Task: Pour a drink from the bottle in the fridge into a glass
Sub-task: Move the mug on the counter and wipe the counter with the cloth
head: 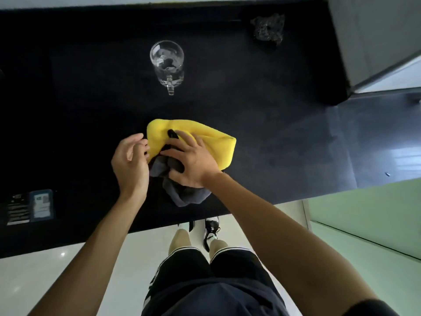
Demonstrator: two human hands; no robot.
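Clear glass mug [167,58], handle toward the hands, stands upright beyond them. Right hand [193,160] presses flat on yellow cloth [218,142]; left hand [129,158] grip unclear.

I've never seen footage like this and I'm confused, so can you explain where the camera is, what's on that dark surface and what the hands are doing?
There is no machine here: these are a person's two bare hands. The single picture comes from a wide-angle camera worn on the person's head, looking down.

The dark surface is a counter. On it stands a clear glass mug, its handle turned toward the person. Nearer lies a yellow and grey cloth.

The right hand lies spread on top of the cloth. The left hand is at the cloth's left edge with its fingers loosely curled; I cannot tell whether it grips.

A crumpled dark thing lies at the far right. No bottle is in view.
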